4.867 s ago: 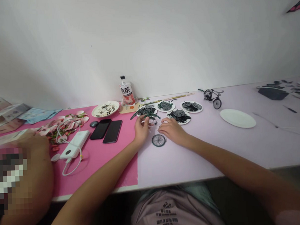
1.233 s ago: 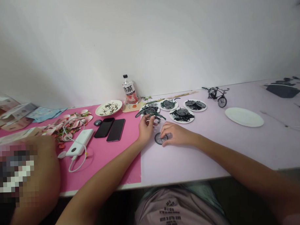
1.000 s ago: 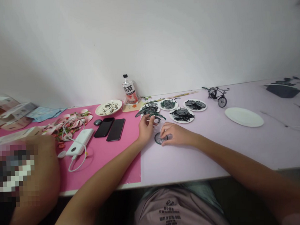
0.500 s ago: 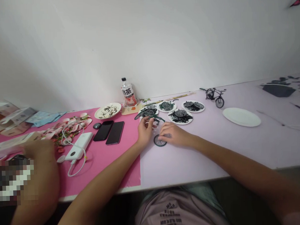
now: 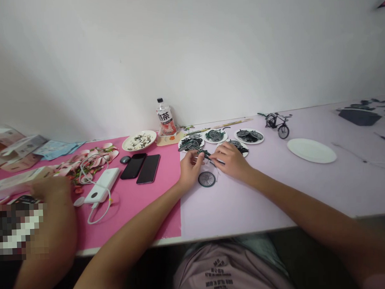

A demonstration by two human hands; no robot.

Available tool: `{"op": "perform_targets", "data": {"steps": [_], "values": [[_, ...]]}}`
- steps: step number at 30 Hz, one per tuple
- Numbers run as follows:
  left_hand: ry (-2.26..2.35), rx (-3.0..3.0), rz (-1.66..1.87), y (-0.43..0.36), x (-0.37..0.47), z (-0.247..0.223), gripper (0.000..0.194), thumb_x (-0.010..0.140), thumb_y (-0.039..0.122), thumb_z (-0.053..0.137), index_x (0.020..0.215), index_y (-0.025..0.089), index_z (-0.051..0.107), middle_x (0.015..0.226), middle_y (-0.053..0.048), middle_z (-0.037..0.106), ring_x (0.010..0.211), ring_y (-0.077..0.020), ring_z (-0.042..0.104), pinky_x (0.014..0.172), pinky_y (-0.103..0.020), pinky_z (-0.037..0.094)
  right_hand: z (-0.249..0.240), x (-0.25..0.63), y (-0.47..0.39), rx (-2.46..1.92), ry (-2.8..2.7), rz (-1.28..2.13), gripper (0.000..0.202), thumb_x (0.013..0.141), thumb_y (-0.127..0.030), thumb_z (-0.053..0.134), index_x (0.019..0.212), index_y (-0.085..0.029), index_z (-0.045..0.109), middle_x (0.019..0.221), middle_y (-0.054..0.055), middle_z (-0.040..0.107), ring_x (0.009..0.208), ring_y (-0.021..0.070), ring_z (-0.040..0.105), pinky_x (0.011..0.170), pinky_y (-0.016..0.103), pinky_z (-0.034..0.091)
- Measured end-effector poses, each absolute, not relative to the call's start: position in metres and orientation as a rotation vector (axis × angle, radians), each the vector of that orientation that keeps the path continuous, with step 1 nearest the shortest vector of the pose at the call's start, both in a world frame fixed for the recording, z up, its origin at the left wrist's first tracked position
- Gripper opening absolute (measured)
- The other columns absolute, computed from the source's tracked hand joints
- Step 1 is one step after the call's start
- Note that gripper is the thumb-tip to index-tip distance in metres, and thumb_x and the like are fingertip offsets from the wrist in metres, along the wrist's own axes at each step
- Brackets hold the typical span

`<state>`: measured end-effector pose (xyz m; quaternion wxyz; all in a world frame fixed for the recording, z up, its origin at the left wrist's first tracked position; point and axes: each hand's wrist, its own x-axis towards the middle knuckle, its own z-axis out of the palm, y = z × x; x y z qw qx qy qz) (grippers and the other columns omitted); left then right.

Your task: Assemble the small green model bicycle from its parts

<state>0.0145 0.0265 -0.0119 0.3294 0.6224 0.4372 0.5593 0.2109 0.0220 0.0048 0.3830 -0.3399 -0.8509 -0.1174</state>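
Note:
My left hand [image 5: 190, 169] is closed, its thumb and fingers pinching a dark toy bicycle frame [image 5: 206, 154] above the table. The far end of that frame overlaps the plates behind it, so its outline is hard to separate there. Fingers of my right hand [image 5: 232, 161] are pressed together at the frame's right end. Whether they also hold a small part is hidden. Just below both hands, a loose spoked toy wheel [image 5: 206, 179] lies flat on the pale table, with a thin part beside it.
White plates of dark wheels [image 5: 249, 136] and small parts stand behind my hands. To the right are an assembled toy bicycle [image 5: 276, 124] and a white plate [image 5: 312, 151]. Phones [image 5: 148, 169], a power bank [image 5: 103, 185], a bottle [image 5: 166, 119] and another person's arm [image 5: 53, 225] are left.
My right hand has left the loose wheel and moved up to the bicycle frame's right end. The wheel now lies uncovered. My left hand stays on the frame.

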Motion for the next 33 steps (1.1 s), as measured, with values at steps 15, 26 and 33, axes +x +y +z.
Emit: {"op": "perform_targets", "data": {"steps": [15,26,33], "values": [[1.111,1.633,1.451,0.0252,0.015,-0.0107,0.037,0.088,0.053,0.072,0.097,0.018,0.061,0.085,-0.004,0.073,0.067,-0.0159,0.072,0.064,-0.026,0.054,0.0117,0.2097,0.0154,-0.851,-2.306,-0.437,0.022,0.1,-0.017,0.057,0.091,-0.021,0.076,0.089,0.009,0.068,0.095,0.0261,0.053,0.08,0.041,0.036],[1.082,1.617,1.419,0.0251,0.015,-0.0101,0.042,0.085,0.057,0.074,0.094,0.017,0.062,0.083,-0.005,0.073,0.063,-0.0153,0.071,0.061,-0.026,0.054,0.0078,0.2084,0.0179,-0.867,-2.345,-0.495,0.02,0.098,-0.014,0.056,0.09,-0.019,0.073,0.09,0.009,0.067,0.096,0.0268,0.052,0.079,0.04,0.037],[1.077,1.635,1.413,0.0245,0.0148,-0.0105,0.044,0.084,0.058,0.075,0.093,0.017,0.062,0.085,-0.005,0.073,0.062,-0.0143,0.07,0.06,-0.025,0.053,0.0062,0.2078,0.0184,-0.889,-2.338,-0.482,0.016,0.095,-0.011,0.059,0.089,-0.018,0.073,0.09,0.009,0.066,0.096,0.0265,0.053,0.079,0.039,0.037]]}}
